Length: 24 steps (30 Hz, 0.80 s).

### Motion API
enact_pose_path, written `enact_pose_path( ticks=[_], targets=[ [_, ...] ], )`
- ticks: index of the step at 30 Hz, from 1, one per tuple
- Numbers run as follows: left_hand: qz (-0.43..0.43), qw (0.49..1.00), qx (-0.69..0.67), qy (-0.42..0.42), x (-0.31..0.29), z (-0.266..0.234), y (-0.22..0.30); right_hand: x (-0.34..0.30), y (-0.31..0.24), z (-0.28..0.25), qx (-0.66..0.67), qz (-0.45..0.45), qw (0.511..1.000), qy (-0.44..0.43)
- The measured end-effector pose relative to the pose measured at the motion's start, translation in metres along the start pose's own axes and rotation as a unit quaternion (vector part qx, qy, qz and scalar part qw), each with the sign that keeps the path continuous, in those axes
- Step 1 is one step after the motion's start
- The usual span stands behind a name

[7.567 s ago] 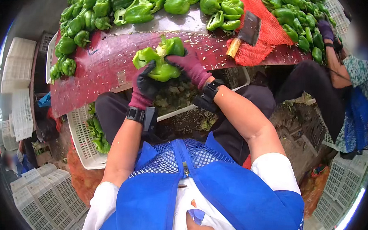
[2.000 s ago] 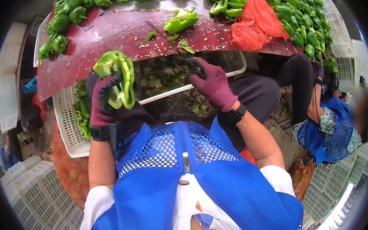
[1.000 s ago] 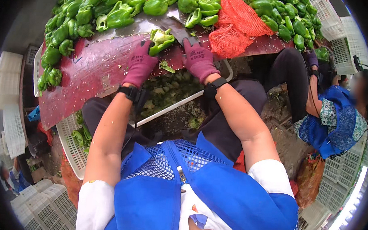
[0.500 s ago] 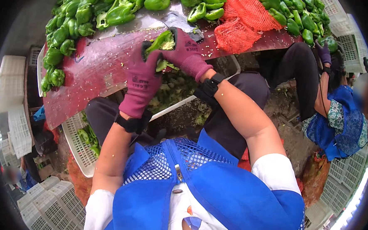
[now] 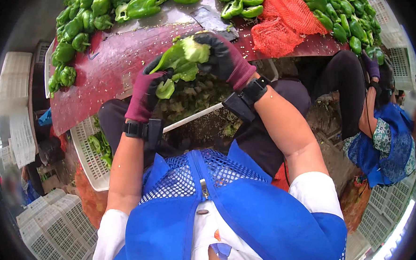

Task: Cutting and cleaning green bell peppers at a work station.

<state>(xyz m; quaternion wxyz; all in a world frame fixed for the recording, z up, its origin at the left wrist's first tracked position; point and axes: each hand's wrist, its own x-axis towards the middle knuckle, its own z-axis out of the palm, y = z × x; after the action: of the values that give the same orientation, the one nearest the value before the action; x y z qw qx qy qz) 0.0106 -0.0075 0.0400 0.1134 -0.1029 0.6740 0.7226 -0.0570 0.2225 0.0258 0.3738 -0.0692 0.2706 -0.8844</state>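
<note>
A torn-open green bell pepper (image 5: 177, 61) is held up between my gloved hands, its pale seedy inside showing at the upper right. My left hand (image 5: 147, 90), in a purple and black glove, grips its left and lower edge. Black-coated fingers of my right hand (image 5: 223, 59) close on the pepper's pale end from the right. Below the hands, pepper scraps (image 5: 195, 97) lie in a white crate (image 5: 197, 116), partly hidden by my hands and legs.
Whole green peppers (image 5: 74, 31) are heaped along the red table (image 5: 98, 75). Split peppers (image 5: 242, 7) and a red mesh bag (image 5: 281, 28) lie at its far side. At the left stands another white crate (image 5: 86, 156). A co-worker (image 5: 389, 125) sits to the right, holding a pepper.
My hands have turned and drawn apart somewhat, and the pepper is now opened wider, showing more of its flesh. My right hand has shifted a little to the right.
</note>
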Motion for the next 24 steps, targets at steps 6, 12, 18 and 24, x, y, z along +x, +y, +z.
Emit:
enact_pose_path(
  ticks=[6,12,18,24],
  targets=[
    [0.02,0.998,-0.044,-0.028,-0.007,-0.038,0.003,-0.012,0.011,0.026,-0.237,-0.048,0.966,0.095],
    [0.213,0.916,0.302,0.154,-0.014,-0.079,0.019,-0.008,0.005,0.024,-0.333,0.077,0.94,-0.005],
    [0.343,0.863,0.363,0.071,-0.032,-0.063,0.044,-0.004,0.028,0.033,-0.755,-0.053,0.653,-0.015],
    [0.304,0.914,0.163,0.211,-0.076,-0.127,0.048,0.005,0.005,0.005,-0.77,-0.184,0.562,0.24]
  ],
)
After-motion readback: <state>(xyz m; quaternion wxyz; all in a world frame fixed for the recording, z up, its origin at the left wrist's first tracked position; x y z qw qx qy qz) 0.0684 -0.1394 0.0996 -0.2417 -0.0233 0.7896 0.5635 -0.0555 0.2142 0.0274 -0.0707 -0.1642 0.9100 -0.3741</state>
